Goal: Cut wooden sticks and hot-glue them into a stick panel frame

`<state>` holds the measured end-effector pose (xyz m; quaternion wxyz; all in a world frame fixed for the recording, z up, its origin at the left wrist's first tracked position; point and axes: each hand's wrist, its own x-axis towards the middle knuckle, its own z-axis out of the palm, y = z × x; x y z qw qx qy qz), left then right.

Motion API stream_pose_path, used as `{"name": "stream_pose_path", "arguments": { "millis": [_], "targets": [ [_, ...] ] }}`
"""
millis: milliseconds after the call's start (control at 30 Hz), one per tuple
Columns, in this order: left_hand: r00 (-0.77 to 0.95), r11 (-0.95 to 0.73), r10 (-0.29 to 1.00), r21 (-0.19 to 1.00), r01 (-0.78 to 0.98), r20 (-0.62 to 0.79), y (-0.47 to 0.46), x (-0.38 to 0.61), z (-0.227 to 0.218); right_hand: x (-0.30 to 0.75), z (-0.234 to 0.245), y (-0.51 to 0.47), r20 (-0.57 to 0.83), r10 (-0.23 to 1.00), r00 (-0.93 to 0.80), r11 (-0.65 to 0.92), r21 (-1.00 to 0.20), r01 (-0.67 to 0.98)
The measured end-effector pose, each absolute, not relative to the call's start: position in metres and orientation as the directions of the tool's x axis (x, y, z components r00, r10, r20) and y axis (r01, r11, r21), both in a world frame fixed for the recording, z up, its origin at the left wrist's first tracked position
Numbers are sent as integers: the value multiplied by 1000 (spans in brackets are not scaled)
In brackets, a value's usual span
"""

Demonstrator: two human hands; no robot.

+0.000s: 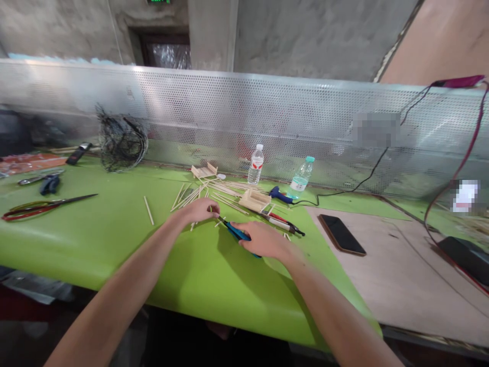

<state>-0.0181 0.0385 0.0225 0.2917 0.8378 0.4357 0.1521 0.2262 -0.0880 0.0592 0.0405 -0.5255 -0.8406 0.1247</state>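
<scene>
One bare right hand [265,238], in the middle of the frame, is wrapped around a hand tool with blue handles and a dark tip [237,232]. The bare left hand [204,210] has bent fingers near that tip; I cannot tell if they pinch anything. Thin, pale wooden sticks [228,189] lie just above on the green worktop [183,275].

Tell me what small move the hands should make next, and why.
I'd probably ease the left hand slightly back from the blue-handled tool before the right hand squeezes: the tool's dark tip sits right by the left fingertips, and anything they pinch is too small to make out.
</scene>
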Motion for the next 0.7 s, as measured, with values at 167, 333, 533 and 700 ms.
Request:
{"name": "stream_pose_path", "arguments": {
  "millis": [167, 333, 533, 700],
  "targets": [
    [575, -460, 818, 606, 649, 5, 36, -16, 23, 227, 59, -88, -54, 893, -448, 422, -252, 871],
    [582, -452, 812, 594, 665, -34, 36, -15, 25, 226, 59, -88, -69, 899, -433, 409, -229, 883],
    [592, -466, 806, 592, 657, -22, 35, -14, 28, 225, 59, -88, -58, 892, -448, 425, -223, 877],
    [588, -472, 809, 592, 653, -4, 32, -13, 33, 225, 58, -87, -59, 895, -441, 419, -226, 880]
  ]
}}
